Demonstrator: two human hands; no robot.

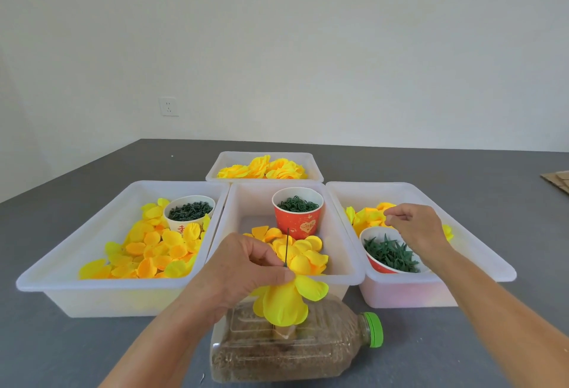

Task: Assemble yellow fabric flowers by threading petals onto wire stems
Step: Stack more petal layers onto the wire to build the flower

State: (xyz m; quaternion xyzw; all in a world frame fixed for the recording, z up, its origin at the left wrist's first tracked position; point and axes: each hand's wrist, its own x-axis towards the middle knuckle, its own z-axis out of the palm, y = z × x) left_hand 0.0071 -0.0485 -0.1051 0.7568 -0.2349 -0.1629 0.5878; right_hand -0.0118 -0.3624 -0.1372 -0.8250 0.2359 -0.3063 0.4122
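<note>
left hand pinches a thin dark wire between thumb and fingers, and the wire sticks straight up. under that hand hangs a yellow flower with its petals drooping down, just above a plastic bottle that lies on its side on the grey table. the bottle has a green cap.

right hand is over the right bin, with its fingertips pressed together on something tiny; i cannot tell what. below it sits a cup of green leaves.

the middle bin holds loose petals and a red cup full of green rings. the left bin holds many petals and a white cup. the far bin holds finished flowers.
</note>
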